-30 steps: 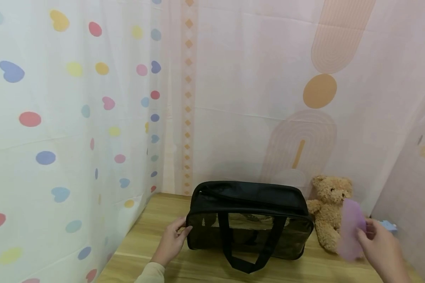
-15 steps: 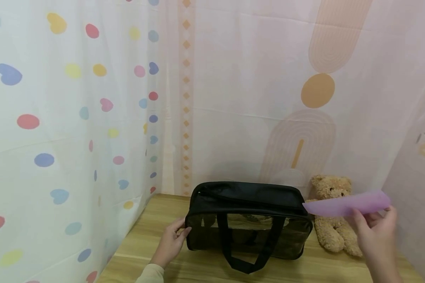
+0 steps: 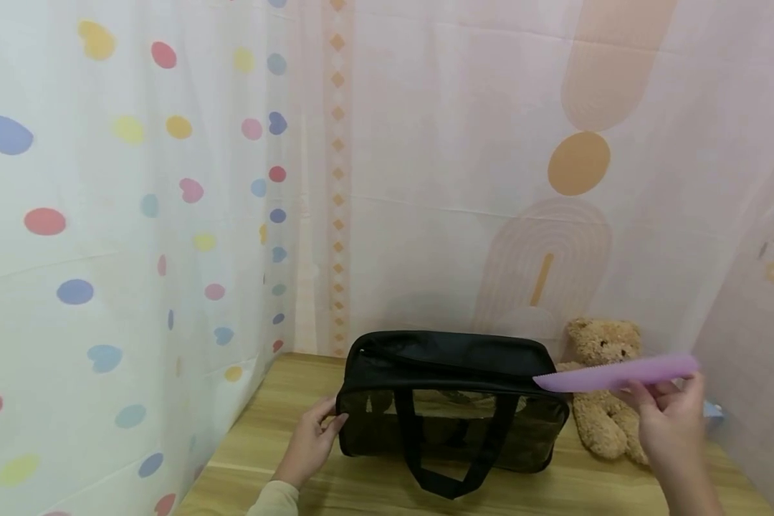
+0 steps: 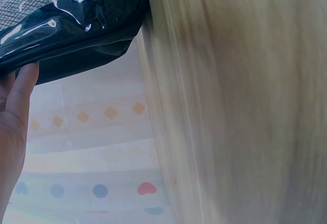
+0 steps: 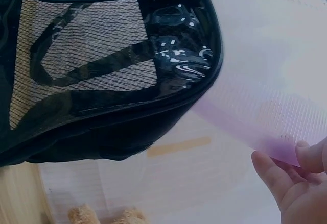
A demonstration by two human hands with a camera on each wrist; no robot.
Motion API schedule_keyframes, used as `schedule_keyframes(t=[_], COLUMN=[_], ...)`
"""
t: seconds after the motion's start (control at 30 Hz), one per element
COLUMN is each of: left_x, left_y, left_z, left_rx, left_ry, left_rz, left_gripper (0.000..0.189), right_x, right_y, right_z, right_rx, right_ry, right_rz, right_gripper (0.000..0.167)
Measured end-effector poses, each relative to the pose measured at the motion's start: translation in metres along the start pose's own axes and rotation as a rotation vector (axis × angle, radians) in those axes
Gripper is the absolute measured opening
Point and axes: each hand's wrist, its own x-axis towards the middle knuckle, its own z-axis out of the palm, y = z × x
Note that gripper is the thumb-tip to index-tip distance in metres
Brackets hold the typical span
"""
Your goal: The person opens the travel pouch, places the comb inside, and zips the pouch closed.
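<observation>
A black bag [image 3: 451, 358] with see-through mesh sides stands upright on the table, its strap handle [image 3: 453, 489] hanging down the front. At its left end my left hand [image 3: 311, 444] holds the bag's edge, thumb on the front and fingers around the side. My right hand [image 3: 674, 426] pinches a translucent purple comb [image 3: 603, 374] between thumb and fingers. The comb lies nearly level, its tip over the bag's top right corner. In the right wrist view the comb's teeth [image 5: 291, 114] show, and the bag hides its far tip.
A tan teddy bear [image 3: 603, 430] sits right of the bag, partly behind the comb and my right hand. Something light blue [image 3: 714, 413] shows beyond that hand. Patterned curtains [image 3: 438, 179] hang behind and at both sides of the wooden table [image 3: 245, 459].
My right hand has turned the comb from upright to nearly level and moved it left to the bag's top right corner. The left hand and bag stay in place.
</observation>
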Motion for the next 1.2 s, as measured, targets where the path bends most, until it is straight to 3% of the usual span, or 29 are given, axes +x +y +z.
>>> schedule_keyframes(t=[0.33,0.53,0.6,0.9,1.0,1.2], left_x=[0.0,-0.001,-0.002,-0.004,-0.004,-0.003], left_y=[0.001,0.002,0.002,0.003,0.003,0.003], left_z=[-0.001,-0.002,-0.002,-0.002,-0.002,0.0], left_rx=[0.012,-0.015,-0.021,-0.029,-0.024,-0.008], left_ry=[0.004,-0.008,-0.009,-0.002,0.006,0.018], left_rz=[0.001,0.0,0.004,0.017,0.013,0.028], left_gripper=[0.036,0.037,0.037,0.038,0.039,0.038], right_x=[-0.001,-0.004,-0.005,-0.008,-0.007,-0.009], right_y=[0.024,0.04,0.044,0.052,0.054,0.056], right_z=[0.011,0.015,0.015,0.017,0.02,0.027], right_rx=[-0.047,-0.237,-0.303,-0.568,-0.595,-0.649], right_ry=[-0.157,-0.262,-0.285,-0.226,-0.225,-0.205], right_rz=[-0.036,-0.029,-0.027,0.056,0.012,-0.187], right_gripper=[0.041,0.018,0.019,0.021,0.031,0.051])
